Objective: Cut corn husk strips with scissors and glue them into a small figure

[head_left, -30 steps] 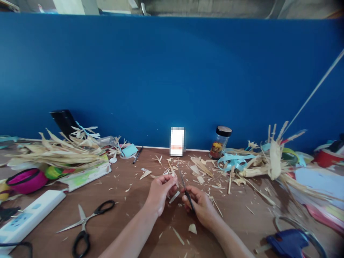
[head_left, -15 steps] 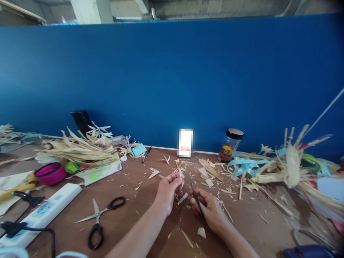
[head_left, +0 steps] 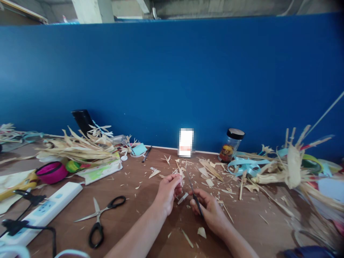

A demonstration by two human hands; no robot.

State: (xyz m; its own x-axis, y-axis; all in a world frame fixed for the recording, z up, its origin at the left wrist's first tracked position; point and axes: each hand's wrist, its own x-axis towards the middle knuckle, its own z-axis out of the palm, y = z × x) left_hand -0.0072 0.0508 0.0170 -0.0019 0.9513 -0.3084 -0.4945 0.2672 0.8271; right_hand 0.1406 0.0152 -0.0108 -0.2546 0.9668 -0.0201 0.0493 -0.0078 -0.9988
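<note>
My left hand is closed in a pinch at the middle of the brown table. A thin pale strip of dried husk rises from its fingertips; the held part is mostly hidden. Just to the right, my right hand grips a slim dark-handled tool with a thin blade pointing away from me. Whether it is a knife or closed scissors I cannot tell. The blade is apart from the left fingers. Husk scraps lie scattered around both hands. Black-handled scissors lie spread on the left.
A white power strip with black plugs lies at left. Behind it are a magenta round pouch and a husk pile. A black-lidded jar stands near the blue partition. Blue ribbon and a husk bundle are at right.
The left fingertips have shifted very slightly, and the view has moved a little. Both hands keep their grips and nearly the same places.
</note>
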